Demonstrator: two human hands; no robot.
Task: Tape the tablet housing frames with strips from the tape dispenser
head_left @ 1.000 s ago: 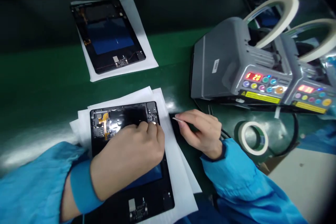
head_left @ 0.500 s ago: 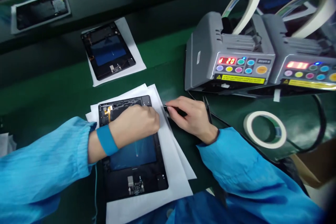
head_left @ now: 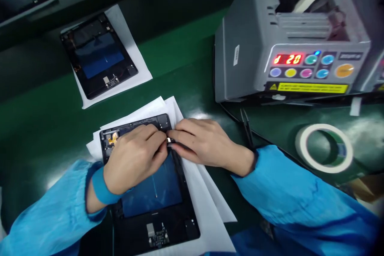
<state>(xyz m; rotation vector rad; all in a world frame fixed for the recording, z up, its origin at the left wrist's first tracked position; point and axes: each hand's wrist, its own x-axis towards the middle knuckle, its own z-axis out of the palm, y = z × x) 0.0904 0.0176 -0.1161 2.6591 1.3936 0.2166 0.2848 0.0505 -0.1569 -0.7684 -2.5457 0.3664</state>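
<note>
A green table bears white paper, an opened tablet inside its right edge. Near the tablet's far-right corner, the right hand pinches a small piece; the left hand's grip is unclear.

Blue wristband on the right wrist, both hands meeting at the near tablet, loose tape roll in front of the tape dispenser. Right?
Wrong side: the head view shows the blue wristband on the left wrist. The rest holds: left hand and right hand meet at the near tablet, loose tape roll in front of the tape dispenser.
</note>
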